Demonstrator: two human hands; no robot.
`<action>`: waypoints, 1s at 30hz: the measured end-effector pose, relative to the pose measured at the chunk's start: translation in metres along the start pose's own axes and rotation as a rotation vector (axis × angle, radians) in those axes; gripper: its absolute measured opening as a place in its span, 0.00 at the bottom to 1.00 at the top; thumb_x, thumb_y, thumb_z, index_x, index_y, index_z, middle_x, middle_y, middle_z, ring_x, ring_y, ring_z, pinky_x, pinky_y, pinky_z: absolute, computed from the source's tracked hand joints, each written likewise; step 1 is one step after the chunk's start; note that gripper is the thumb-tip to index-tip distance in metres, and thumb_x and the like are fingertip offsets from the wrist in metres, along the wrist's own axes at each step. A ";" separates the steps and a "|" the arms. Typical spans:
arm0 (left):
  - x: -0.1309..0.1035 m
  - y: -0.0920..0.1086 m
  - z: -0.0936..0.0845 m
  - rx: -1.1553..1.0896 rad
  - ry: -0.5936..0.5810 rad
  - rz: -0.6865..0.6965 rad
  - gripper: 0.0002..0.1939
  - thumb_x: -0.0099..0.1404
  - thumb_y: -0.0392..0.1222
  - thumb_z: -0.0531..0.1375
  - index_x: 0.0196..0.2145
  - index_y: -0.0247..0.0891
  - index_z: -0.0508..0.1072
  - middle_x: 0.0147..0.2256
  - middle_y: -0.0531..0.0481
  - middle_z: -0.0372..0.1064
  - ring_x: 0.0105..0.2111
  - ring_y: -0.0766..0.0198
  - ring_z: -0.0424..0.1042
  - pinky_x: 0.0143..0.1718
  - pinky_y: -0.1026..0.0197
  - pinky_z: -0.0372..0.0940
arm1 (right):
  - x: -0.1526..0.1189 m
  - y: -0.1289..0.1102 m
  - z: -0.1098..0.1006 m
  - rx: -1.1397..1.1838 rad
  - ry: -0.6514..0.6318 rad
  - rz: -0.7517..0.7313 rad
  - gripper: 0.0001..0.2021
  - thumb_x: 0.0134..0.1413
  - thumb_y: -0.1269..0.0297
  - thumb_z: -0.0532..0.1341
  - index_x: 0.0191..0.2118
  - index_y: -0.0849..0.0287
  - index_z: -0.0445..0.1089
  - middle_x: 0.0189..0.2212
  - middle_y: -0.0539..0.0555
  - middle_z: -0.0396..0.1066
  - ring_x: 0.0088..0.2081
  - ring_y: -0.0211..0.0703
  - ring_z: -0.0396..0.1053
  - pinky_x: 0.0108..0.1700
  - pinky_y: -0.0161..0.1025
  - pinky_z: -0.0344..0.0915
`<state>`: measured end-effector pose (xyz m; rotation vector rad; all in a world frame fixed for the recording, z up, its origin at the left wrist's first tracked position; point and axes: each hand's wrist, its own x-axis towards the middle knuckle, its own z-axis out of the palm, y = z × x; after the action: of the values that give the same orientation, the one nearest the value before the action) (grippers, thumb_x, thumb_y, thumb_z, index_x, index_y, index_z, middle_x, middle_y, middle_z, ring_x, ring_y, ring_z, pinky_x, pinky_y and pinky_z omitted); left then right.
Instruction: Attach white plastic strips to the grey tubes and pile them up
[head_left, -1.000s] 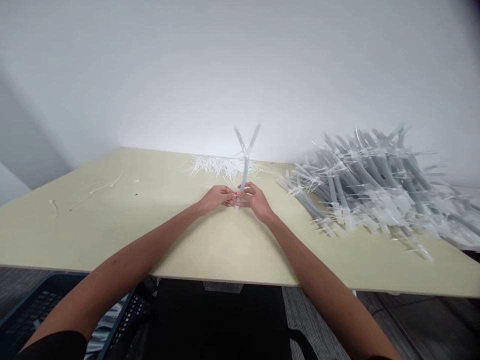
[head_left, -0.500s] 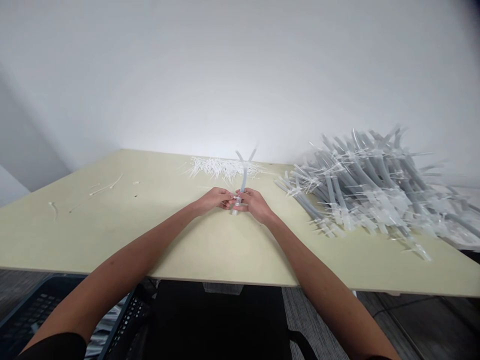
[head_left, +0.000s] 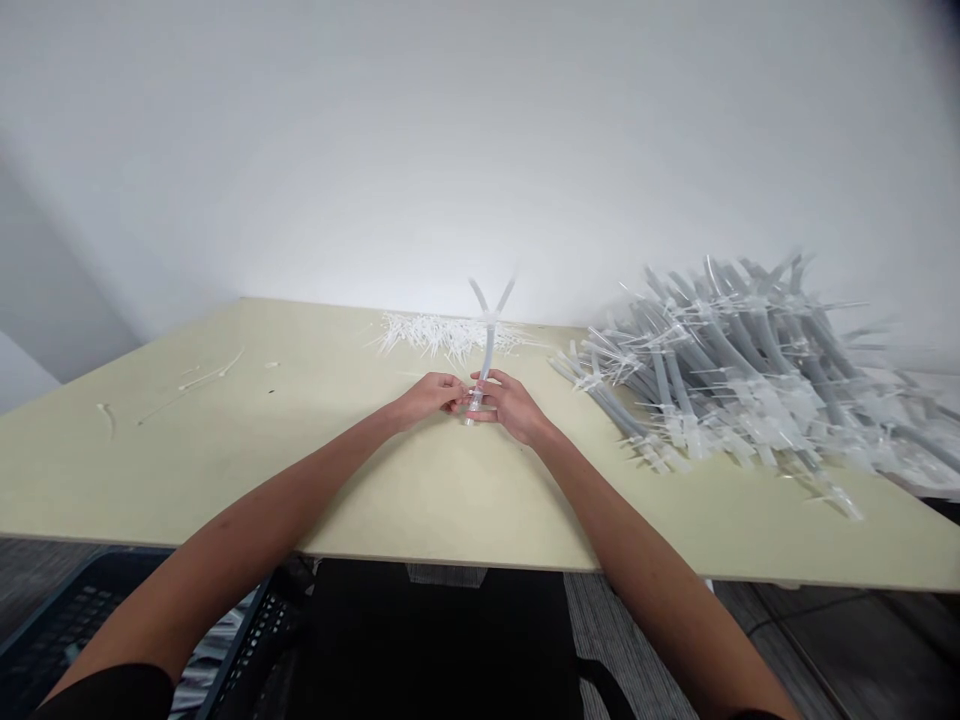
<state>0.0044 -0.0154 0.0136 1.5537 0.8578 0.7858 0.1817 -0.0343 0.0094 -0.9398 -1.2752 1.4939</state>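
Note:
A Y-shaped piece of clear grey tubing (head_left: 489, 350) stands upright between my hands, its two thin branches pointing up and a clear connector (head_left: 470, 420) at its lower end. My right hand (head_left: 511, 408) is wrapped around the lower part of the tubing, fingers on the connector. From the other side, my left hand (head_left: 436, 396) has thumb and fingers pinched at the joint of tube and connector, on a thin white cable tie. Fingers hide most of the tie. Behind the tubing lies a heap of loose white cable ties (head_left: 431, 335).
Many similar tube assemblies with cable ties are heaped (head_left: 739, 350) on the right of the table (head_left: 420, 500). A few stray cable ties (head_left: 214, 374) lie on the left. A blue basket (head_left: 259, 610) with clear pieces stands below the front edge. A wall rises behind.
The fingers of my right hand have spread slightly around the connector. The tubing has shifted very little, and my left hand stays pinched at the joint.

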 end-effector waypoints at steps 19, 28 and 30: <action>0.000 0.002 0.002 0.134 0.063 0.020 0.13 0.55 0.49 0.58 0.27 0.34 0.67 0.26 0.50 0.66 0.25 0.68 0.63 0.30 0.63 0.59 | -0.003 -0.002 0.003 -0.094 0.006 -0.078 0.11 0.49 0.59 0.60 0.39 0.56 0.65 0.32 0.53 0.69 0.35 0.40 0.70 0.36 0.42 0.72; -0.002 0.003 0.004 0.133 0.062 0.011 0.13 0.55 0.49 0.57 0.27 0.34 0.68 0.26 0.50 0.66 0.26 0.68 0.63 0.30 0.63 0.58 | -0.003 -0.003 0.004 -0.089 0.025 -0.017 0.09 0.48 0.61 0.60 0.36 0.58 0.65 0.34 0.53 0.69 0.34 0.40 0.70 0.34 0.41 0.72; -0.002 0.002 0.004 0.134 0.063 0.011 0.13 0.55 0.48 0.56 0.27 0.34 0.68 0.25 0.51 0.65 0.25 0.69 0.63 0.30 0.63 0.58 | -0.003 -0.002 0.004 -0.086 0.029 -0.013 0.09 0.48 0.61 0.61 0.36 0.57 0.65 0.33 0.53 0.69 0.34 0.40 0.70 0.34 0.41 0.72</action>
<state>0.0068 -0.0188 0.0155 1.6599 0.9660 0.8024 0.1790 -0.0377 0.0121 -1.0041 -1.3307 1.4196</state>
